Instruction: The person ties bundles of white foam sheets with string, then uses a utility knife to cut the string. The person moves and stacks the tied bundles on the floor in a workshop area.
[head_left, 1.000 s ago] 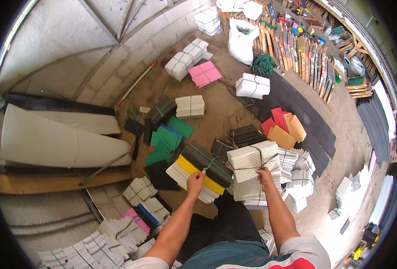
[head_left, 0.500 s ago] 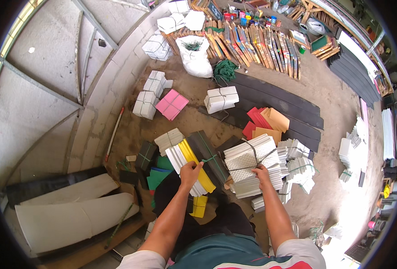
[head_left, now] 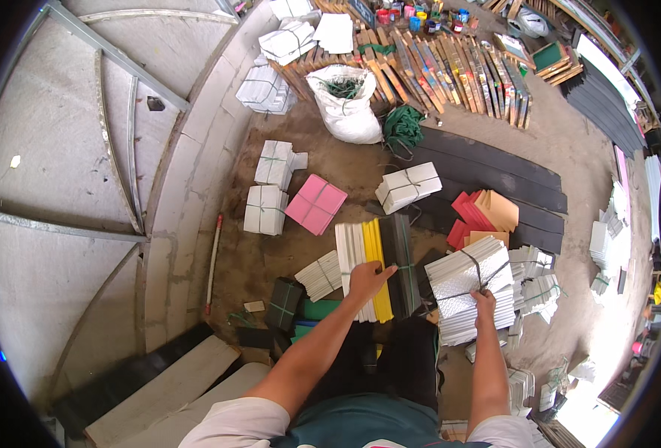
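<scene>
My right hand is closed on the dark strap that crosses a thick bundle of white textured sheets. Its strap is pulled up at the crossing. My left hand reaches over a stack of white and yellow sheets. Its fingertips pinch the green tie string around a black bundle, which stands pressed against the yellow sheets. Both bundles are in front of my legs, a little apart from each other.
Beyond lie a pink tied bundle, white bundles, red sheets and tan sheets. Long black strips cover the floor behind. A white sack stands before a row of wooden frames. Large boards lie at lower left.
The view has shifted, so the surroundings sit further right and lower. The white-and-yellow stack and black bundle stand straighter and closer together. My right hand still grips the strap.
</scene>
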`<act>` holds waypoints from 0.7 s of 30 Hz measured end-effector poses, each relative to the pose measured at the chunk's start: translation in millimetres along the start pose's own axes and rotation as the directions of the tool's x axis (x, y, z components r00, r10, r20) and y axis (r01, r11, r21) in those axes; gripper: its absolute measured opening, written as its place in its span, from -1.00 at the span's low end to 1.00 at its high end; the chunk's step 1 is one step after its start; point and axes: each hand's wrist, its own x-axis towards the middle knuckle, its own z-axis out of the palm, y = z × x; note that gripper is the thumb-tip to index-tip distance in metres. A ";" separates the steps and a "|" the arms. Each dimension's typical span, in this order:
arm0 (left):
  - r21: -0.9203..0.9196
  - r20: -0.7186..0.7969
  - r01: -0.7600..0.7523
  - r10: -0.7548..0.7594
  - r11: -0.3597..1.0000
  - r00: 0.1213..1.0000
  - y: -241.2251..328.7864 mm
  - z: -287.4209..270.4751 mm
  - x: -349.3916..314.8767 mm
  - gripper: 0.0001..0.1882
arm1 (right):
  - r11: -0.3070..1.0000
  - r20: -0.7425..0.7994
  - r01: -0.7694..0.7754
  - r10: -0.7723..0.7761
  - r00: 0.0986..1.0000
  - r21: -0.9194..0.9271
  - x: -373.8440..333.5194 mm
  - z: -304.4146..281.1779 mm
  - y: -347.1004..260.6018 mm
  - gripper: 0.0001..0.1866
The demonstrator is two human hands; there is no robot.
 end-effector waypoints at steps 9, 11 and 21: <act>0.178 -0.012 -0.222 0.227 0.959 0.974 -9.6 -74.4 145.4 -0.43 | 0.992 0.136 -0.090 0.078 0.988 0.085 -8.6 120.3 -103.5 -0.78; 0.176 -0.070 -0.320 0.337 0.931 0.939 -19.7 -74.4 181.2 -0.42 | 0.990 0.127 -0.099 0.086 0.988 0.101 1.9 139.1 -99.1 -0.74; 0.391 0.368 -0.273 0.122 0.879 0.922 -70.2 -50.0 302.1 -0.34 | 0.995 0.052 -0.089 0.091 0.994 -0.033 61.3 220.6 -76.4 -0.69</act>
